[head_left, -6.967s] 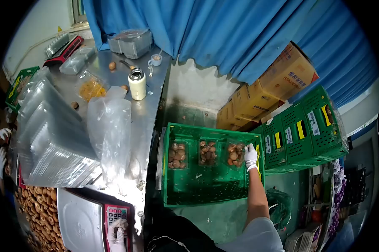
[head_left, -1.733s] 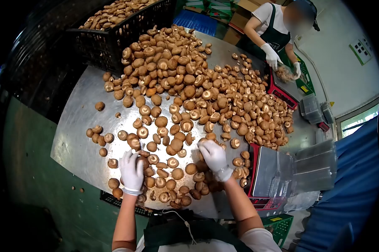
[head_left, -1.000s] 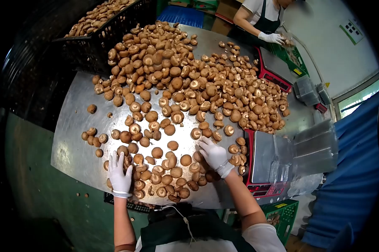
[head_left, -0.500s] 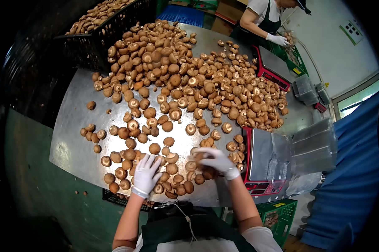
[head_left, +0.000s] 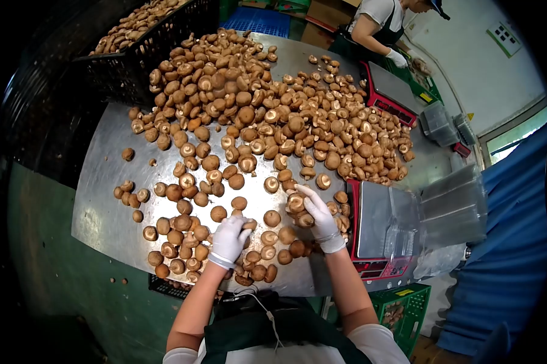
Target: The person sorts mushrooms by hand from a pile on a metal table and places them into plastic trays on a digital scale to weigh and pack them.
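Brown mushrooms (head_left: 216, 79) lie heaped and scattered over a metal table (head_left: 113, 130). My left hand (head_left: 230, 239), in a white glove, is closed at a mushroom (head_left: 249, 224) near its fingertips, among loose mushrooms at the front. My gloved right hand (head_left: 319, 218) is curled round several mushrooms (head_left: 297, 206), left of the near scale. That red scale (head_left: 379, 227) has a grey plate with a clear plastic tray (head_left: 401, 233) at its right side.
Stacked clear trays (head_left: 452, 212) stand right of the near scale. A black crate (head_left: 128, 67) of mushrooms is at the back left. Across the table a co-worker's gloved hand (head_left: 397, 58) is near a green crate (head_left: 428, 88) and another red scale (head_left: 390, 91). A green crate (head_left: 416, 309) sits below, right.
My left hand has shifted right and closed at a mushroom. My right hand has turned upward and now holds mushrooms. Some loose mushrooms lie farther left than a second ago.
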